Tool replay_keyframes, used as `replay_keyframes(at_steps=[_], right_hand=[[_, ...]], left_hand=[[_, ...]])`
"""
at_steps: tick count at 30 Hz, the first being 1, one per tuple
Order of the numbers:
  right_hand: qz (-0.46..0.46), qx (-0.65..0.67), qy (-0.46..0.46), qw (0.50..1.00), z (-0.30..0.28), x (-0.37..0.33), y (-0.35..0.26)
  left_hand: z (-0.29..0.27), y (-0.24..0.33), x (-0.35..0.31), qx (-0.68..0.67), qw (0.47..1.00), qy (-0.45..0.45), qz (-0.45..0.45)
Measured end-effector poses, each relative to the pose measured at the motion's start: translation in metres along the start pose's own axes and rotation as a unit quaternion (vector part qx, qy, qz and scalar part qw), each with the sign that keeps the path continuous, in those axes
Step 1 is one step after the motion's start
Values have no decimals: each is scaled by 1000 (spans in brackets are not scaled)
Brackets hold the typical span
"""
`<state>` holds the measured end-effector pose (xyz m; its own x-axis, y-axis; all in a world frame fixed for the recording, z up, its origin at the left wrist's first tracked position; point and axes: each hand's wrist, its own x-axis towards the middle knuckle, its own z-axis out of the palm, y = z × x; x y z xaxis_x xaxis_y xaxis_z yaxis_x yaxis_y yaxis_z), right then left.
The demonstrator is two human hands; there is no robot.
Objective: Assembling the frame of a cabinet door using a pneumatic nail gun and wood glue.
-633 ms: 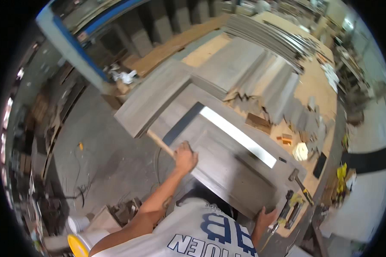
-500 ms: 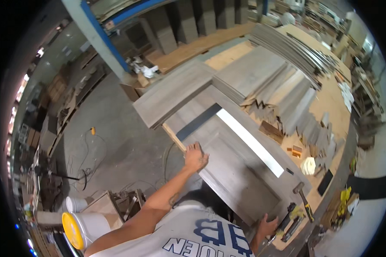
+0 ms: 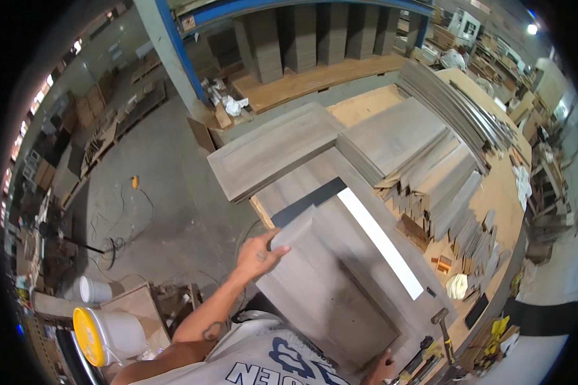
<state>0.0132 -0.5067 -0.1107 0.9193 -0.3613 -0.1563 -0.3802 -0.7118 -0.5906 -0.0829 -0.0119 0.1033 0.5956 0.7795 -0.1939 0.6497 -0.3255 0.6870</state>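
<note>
A grey wood-grain cabinet door (image 3: pixel 340 282) with a recessed middle panel lies in front of me, its near side drawn close to my shirt. My left hand (image 3: pixel 261 255) grips its left edge near the far corner, thumb on top and fingers partly hidden beneath. At the near right corner, my right hand (image 3: pixel 380 369) holds the door's edge with the thumb side showing; its other fingers are out of sight. Beyond the door, a white strip (image 3: pixel 380 244) and a dark strip (image 3: pixel 308 202) meet at a corner on the work surface.
A hammer (image 3: pixel 443 333) lies right of the door, near a dark-handled tool (image 3: pixel 417 356). Stacked grey doors (image 3: pixel 270 154) and thin wood strips (image 3: pixel 446 186) cover the far table. A yellow-lidded bucket (image 3: pixel 112 337) stands lower left. A blue-edged post (image 3: pixel 180 58) rises at far left.
The door has shifted toward me and left, away from the dark strip. My left hand moved with its edge. My right hand, earlier spread beside the corner, has closed on it.
</note>
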Motion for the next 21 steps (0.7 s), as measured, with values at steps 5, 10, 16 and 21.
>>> replay_keyframes(at_steps=[5,10,16,21], right_hand=[[-89,74,3,993,21,-45,-196],[-255,83,-83,960,111,-60,-436],[-450,4,-211,868,275,-74,-665],[-517,-62,-209,828,372,-74,-770]], left_hand=[[-97,-77,36,-168,982,87,-30],[-139,-195,99,-254,951,173,-43],[-139,-260,106,-492,801,296,-171],[-94,-269,122,-555,754,265,-228]])
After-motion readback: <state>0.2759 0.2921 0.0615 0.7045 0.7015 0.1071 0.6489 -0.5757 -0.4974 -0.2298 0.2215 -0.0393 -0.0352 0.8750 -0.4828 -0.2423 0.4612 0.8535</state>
